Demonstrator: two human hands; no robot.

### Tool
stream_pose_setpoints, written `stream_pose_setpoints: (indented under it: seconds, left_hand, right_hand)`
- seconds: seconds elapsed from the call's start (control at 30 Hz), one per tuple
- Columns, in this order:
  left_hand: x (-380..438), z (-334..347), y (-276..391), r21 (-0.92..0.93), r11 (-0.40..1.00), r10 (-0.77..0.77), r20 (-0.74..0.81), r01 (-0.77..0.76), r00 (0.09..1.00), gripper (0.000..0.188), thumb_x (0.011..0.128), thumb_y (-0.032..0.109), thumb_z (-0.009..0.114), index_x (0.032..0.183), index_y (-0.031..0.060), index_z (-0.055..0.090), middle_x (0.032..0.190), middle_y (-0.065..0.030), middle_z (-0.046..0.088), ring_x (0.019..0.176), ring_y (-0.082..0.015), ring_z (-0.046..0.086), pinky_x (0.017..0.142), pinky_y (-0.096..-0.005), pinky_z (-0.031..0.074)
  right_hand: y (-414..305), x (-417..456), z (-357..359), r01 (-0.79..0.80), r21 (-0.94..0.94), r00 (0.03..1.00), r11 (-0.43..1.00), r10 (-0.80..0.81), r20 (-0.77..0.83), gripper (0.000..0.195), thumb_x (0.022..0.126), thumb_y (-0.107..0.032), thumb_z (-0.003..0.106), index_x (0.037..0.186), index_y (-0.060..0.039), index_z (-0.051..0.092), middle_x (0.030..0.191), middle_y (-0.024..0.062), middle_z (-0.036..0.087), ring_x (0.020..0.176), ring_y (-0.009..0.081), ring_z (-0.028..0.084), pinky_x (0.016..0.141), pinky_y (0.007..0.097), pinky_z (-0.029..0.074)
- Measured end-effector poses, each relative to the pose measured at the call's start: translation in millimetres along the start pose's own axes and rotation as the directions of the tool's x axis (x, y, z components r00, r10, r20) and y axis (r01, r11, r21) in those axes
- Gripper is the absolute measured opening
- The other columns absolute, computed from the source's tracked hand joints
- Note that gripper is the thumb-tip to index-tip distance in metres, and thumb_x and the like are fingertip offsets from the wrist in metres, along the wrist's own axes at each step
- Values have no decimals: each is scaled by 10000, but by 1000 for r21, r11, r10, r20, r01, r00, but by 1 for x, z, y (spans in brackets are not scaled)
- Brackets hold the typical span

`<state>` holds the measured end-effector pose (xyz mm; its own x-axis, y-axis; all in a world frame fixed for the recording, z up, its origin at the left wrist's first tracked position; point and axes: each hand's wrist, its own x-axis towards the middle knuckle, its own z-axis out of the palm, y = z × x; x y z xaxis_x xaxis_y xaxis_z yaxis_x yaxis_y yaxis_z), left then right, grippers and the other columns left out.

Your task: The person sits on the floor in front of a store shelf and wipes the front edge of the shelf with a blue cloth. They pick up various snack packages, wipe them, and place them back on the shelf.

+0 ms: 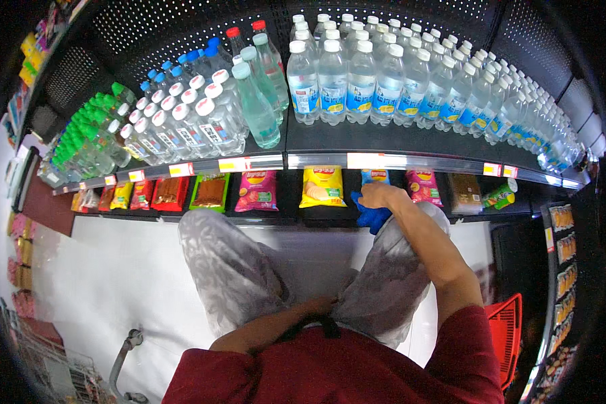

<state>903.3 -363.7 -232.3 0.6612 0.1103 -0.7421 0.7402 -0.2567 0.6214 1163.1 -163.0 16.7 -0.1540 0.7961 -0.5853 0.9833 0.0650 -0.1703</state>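
My right hand [382,196] is shut on a blue cloth [372,218] at the lower shelf, in front of a blue bag of chips [375,175]. A yellow bag of chips [323,187] lies to its left and a pink bag of chips [424,187] to its right. My left forearm [293,319] crosses my lap; the left hand is hidden between my legs, low in the view. Another pink chip bag [257,191] and a green-edged snack bag [210,192] lie farther left.
Above, a black shelf [328,140] with a price rail holds rows of clear bottles [361,86], green glass bottles [257,108] and white-capped bottles [209,126]. A red shopping basket [505,338] stands at lower right. A metal cart frame [118,361] is at lower left.
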Motion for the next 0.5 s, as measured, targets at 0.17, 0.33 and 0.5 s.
stream_pose_setpoints:
  seconds: [0.17, 0.33, 0.5]
  left_hand:
    - [41, 15, -23, -120, 985, 125, 8, -123, 992, 539, 950, 381, 355, 1389, 71, 308, 1362, -186, 403, 1211, -330, 429, 1012, -420, 338]
    - [16, 5, 16, -322, 941, 132, 50, -109, 990, 676, 901, 483, 440, 1372, 15, 313, 1348, -211, 409, 1216, -324, 419, 996, -400, 353]
    - [-31, -12, 33, -492, 856, 183, -7, -163, 983, 743, 840, 558, 515, 1282, -29, 406, 1263, -228, 477, 1125, -317, 477, 933, -392, 391]
  right_hand:
    - [2, -20, 9, -89, 46, 993, 995, 92, -78, 404, 848, -289, 481, 947, 75, 626, 1038, 256, 607, 1017, 365, 578, 877, 421, 458]
    - [2, -74, 16, -189, 20, 981, 982, 189, -39, 405, 864, -310, 479, 924, 58, 637, 991, 247, 620, 944, 380, 602, 816, 448, 477]
    - [-37, -111, 10, -203, -3, 978, 979, 203, 46, 396, 865, -299, 470, 969, 49, 628, 996, 246, 618, 966, 388, 587, 831, 454, 469]
